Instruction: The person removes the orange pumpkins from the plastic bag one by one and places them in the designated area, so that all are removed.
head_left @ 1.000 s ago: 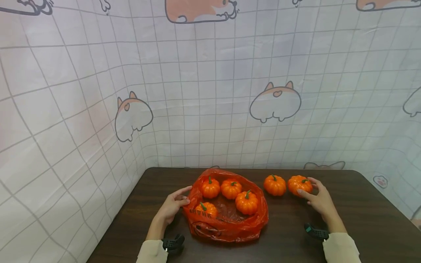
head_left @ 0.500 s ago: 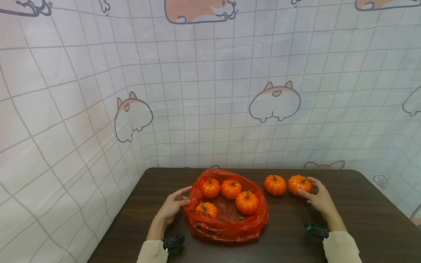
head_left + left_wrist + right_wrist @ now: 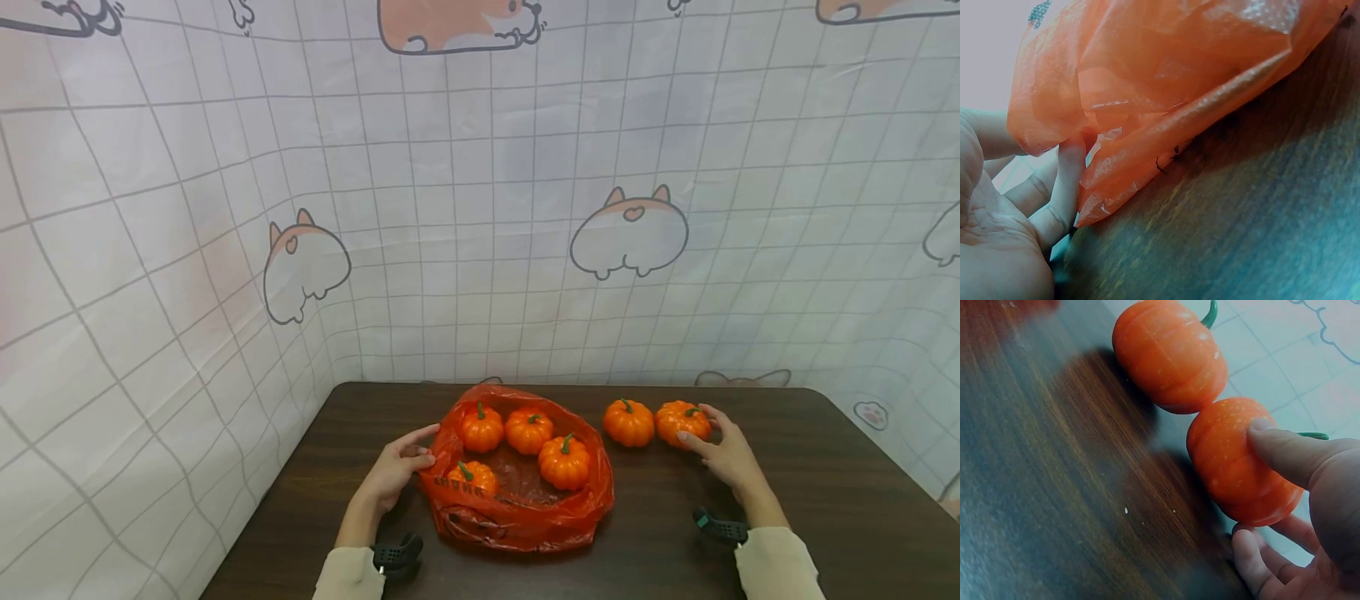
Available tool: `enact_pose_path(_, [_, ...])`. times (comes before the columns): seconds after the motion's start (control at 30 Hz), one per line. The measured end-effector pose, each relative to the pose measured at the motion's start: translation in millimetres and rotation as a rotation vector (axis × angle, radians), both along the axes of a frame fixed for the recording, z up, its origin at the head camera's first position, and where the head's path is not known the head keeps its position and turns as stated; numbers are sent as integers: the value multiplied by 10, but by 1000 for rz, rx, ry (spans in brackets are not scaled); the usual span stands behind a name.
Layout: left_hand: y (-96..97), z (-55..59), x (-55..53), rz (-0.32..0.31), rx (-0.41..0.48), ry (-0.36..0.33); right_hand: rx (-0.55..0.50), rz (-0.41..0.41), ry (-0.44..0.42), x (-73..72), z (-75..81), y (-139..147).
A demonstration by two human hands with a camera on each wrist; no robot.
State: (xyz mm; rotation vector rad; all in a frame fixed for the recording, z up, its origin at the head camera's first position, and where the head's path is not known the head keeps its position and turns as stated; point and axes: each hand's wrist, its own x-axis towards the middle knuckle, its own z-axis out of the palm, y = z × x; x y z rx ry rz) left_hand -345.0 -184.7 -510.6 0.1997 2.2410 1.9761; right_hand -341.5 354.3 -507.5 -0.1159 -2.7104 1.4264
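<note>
An orange-red plastic bag (image 3: 525,525) lies open-mouthed on the table, with several small orange pumpkins inside, one of them a pumpkin (image 3: 564,463) at its right. My left hand (image 3: 393,473) holds the bag's left side; in the left wrist view its bent fingers (image 3: 1067,181) meet the plastic, and part of the grip is hidden behind it. To the right of the bag, my right hand (image 3: 729,454) grips the rightmost pumpkin (image 3: 681,422), thumb on the near side and fingers round the far side. Another pumpkin (image 3: 1169,356) stands beside that one, outside the bag.
The dark wooden table (image 3: 645,542) has its far edge close to a white grid-patterned cloth (image 3: 480,250) with cartoon dogs. A black wrist device (image 3: 397,557) sits at the left wrist, a similar device (image 3: 722,529) at the right.
</note>
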Motion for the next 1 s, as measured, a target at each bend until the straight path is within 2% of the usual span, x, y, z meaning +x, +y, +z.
enact_pose_path(0.67, [-13, -8, -1, -11, 5, -3, 17, 0, -23, -32, -40, -3])
enact_pose_path(1.0, [-4, -4, -6, 12, -4, -12, 33, 1, -31, -38, -40, -9])
